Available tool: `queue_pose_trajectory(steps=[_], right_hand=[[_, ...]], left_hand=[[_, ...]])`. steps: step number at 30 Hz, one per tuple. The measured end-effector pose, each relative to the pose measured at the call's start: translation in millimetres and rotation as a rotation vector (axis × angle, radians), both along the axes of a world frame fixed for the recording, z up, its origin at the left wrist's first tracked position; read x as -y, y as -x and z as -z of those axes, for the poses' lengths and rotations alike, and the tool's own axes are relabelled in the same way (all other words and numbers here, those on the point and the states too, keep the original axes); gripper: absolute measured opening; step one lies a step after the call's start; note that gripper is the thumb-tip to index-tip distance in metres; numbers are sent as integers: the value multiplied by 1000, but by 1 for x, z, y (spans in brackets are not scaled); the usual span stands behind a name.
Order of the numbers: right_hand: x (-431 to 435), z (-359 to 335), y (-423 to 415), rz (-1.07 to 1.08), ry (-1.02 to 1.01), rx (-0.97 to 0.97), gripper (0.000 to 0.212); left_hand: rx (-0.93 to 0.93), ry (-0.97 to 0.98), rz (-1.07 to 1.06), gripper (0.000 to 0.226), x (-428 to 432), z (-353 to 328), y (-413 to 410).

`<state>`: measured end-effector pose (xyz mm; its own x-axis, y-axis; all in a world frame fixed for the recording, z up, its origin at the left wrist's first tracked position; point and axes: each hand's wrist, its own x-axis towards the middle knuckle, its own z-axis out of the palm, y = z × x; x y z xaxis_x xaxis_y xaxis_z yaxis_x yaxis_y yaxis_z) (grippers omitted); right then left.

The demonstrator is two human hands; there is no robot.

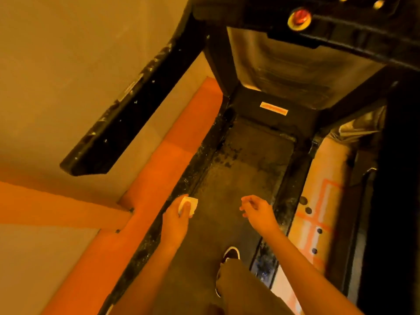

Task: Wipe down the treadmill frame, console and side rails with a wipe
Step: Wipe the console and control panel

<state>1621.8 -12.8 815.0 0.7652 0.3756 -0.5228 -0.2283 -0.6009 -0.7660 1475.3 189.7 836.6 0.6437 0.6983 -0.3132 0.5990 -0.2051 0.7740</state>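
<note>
The left hand (176, 218) keeps its grip pinched on a small folded white wipe (189, 204) just above the inner edge of the treadmill's dusty left side rail (200, 160), while the right hand (255, 208) hovers over the belt (245, 178), its grip loosely curled and holding nothing.

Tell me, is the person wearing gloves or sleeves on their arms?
No gloves and no sleeves show. The left hand and right hand are bare, and the left forearm and right forearm are uncovered to the picture's edge. I see no watch, ring or bracelet.
</note>
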Motion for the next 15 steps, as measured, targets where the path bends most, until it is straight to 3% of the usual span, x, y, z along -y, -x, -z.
queue_pose_trajectory(steps=[6, 15], right_hand=[[0, -88, -48, 110, -22, 70, 18], [-20, -167, -143, 188, -86, 202, 22]], left_hand=[[90, -29, 117, 18, -11, -79, -69], [189, -74, 250, 30, -37, -140, -193]])
